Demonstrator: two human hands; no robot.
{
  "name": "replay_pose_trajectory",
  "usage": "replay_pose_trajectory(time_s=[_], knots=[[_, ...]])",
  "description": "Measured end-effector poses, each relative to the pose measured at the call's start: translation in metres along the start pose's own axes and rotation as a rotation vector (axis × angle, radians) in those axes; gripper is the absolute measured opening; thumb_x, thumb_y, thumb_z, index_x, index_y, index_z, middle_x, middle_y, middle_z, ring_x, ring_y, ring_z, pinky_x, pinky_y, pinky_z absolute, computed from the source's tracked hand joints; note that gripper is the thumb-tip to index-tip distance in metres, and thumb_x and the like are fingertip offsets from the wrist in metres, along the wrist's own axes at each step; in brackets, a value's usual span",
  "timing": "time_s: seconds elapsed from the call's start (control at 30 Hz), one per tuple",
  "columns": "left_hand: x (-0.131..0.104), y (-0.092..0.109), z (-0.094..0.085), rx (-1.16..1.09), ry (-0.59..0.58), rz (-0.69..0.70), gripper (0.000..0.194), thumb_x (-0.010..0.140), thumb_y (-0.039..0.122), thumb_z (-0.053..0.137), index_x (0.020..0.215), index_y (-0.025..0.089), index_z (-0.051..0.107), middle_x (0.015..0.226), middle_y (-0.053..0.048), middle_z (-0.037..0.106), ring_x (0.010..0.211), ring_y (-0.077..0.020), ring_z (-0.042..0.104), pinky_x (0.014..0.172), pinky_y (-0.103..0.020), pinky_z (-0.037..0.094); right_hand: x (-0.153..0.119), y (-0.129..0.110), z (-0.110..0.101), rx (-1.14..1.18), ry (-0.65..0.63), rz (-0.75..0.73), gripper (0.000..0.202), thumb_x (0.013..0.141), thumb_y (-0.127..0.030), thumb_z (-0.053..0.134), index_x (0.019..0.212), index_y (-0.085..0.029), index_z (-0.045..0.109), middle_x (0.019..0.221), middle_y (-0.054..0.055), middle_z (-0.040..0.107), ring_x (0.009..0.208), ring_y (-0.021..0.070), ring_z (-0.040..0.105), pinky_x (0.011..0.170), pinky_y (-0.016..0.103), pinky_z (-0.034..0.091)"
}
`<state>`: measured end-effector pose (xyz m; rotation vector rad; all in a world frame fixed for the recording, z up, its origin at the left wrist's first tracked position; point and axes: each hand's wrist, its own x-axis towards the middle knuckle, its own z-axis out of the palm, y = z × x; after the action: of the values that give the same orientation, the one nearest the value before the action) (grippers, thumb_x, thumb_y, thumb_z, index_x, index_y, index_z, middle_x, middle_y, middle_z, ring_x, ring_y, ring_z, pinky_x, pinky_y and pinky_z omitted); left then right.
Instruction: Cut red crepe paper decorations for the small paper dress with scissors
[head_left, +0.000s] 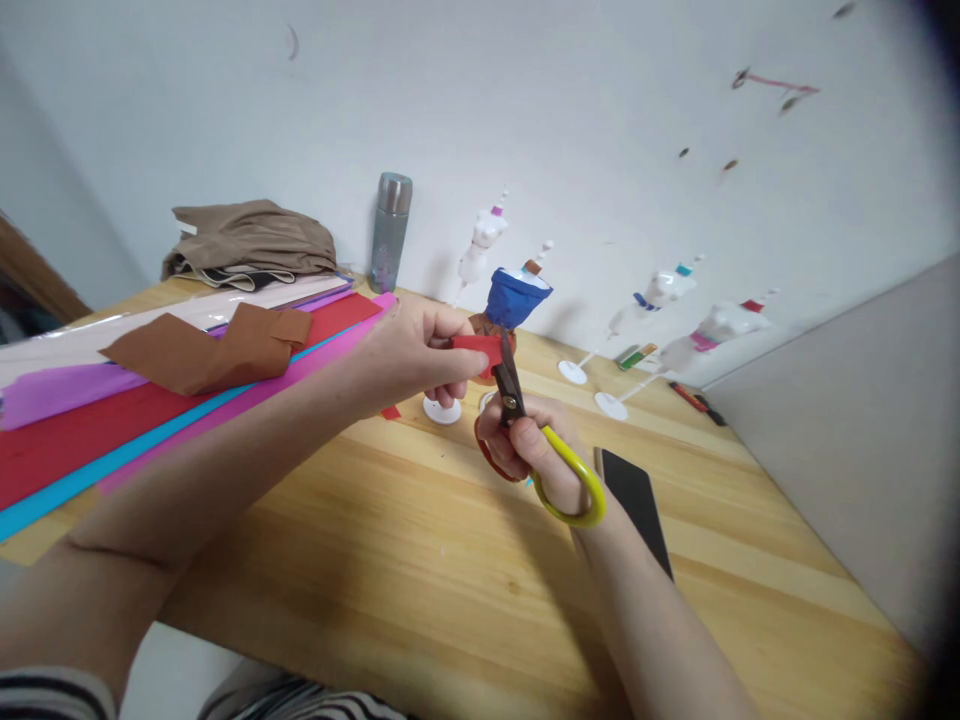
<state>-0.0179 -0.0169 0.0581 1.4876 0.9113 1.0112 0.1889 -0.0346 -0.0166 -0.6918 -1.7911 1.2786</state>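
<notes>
Between the thumb and fingers of my left hand [420,350] is a small piece of red paper [478,347]. My right hand [540,450] is closed round the scissors [574,480], which have dark blades and a yellow and a red handle loop. The blades point up and away, at the right end of the red piece; whether they cut into it I cannot tell. Just behind my hands stands a small mannequin wrapped in blue paper [517,298], with brown paper lower down. A red scrap [391,411] lies on the table below my left hand.
Coloured paper sheets [225,400] lie at left, with brown paper [202,350] on top. Behind them are folded brown cloth [255,240] and a grey thermos [391,232]. More small white mannequins [667,288] stand along the wall. A black phone-like slab [636,508] lies right of my right hand.
</notes>
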Motion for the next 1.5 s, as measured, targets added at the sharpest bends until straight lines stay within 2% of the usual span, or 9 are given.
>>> replay_pose_trajectory(time_s=[0.67,1.03,1.5], knots=[[-0.0001,0.002,-0.0008,0.028,0.019,-0.004,0.021,0.073,0.011,0.067,0.052,0.015,0.062,0.047,0.002,0.062,0.042,-0.0068,0.057,0.045,-0.015,0.047,0.0002,-0.0002,-0.0017,0.023,-0.021,-0.014,0.048,0.098,-0.064,0.06,0.078,-0.02,0.058,0.053,-0.008,0.036,0.041,0.0079,0.029,0.039,0.024,0.021],[-0.0011,0.0039,-0.0021,0.038,0.033,-0.014,0.018,0.071,0.013,0.067,0.053,0.014,0.064,0.049,0.001,0.063,0.043,-0.0071,0.056,0.045,-0.016,0.046,-0.0006,-0.0018,-0.0008,0.001,-0.01,0.02,0.052,0.095,-0.07,0.06,0.078,-0.021,0.057,0.052,-0.008,0.035,0.041,0.0087,0.028,0.04,0.025,0.02],[-0.0004,0.0049,-0.0041,0.037,0.022,-0.006,0.018,0.07,0.012,0.067,0.053,0.014,0.064,0.049,0.001,0.063,0.043,-0.007,0.056,0.042,-0.015,0.044,0.0005,-0.0031,-0.0014,-0.026,-0.013,0.006,0.052,0.096,-0.069,0.059,0.076,-0.021,0.055,0.051,-0.008,0.035,0.041,0.0092,0.028,0.042,0.027,0.019]])
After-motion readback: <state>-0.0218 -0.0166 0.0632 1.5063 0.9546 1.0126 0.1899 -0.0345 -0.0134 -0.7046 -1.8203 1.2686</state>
